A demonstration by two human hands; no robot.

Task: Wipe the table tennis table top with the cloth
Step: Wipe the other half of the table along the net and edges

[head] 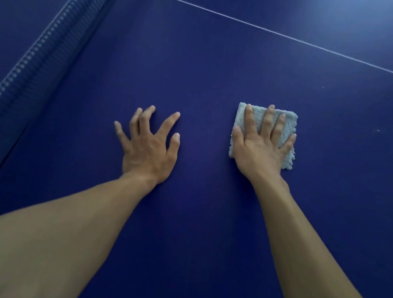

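While the right hand [262,146] lies flat on the folded cloth [290,121] with fingers straight and spread, it presses the cloth down rather than gripping it; nothing is clasped. The left hand [150,146] is likewise released, fingers splayed and arched, tips resting on the table top [224,66] near the cloth, probably as a brace. The cloth sits on the blue surface on the near side of the white line [277,33], well apart from the net [48,41] at left. Risk: without a grip, uneven palm pressure may let the cloth slip or unfold at its looser near edge, leaving streaks. Weight on the left fingertips may leave fingermarks.
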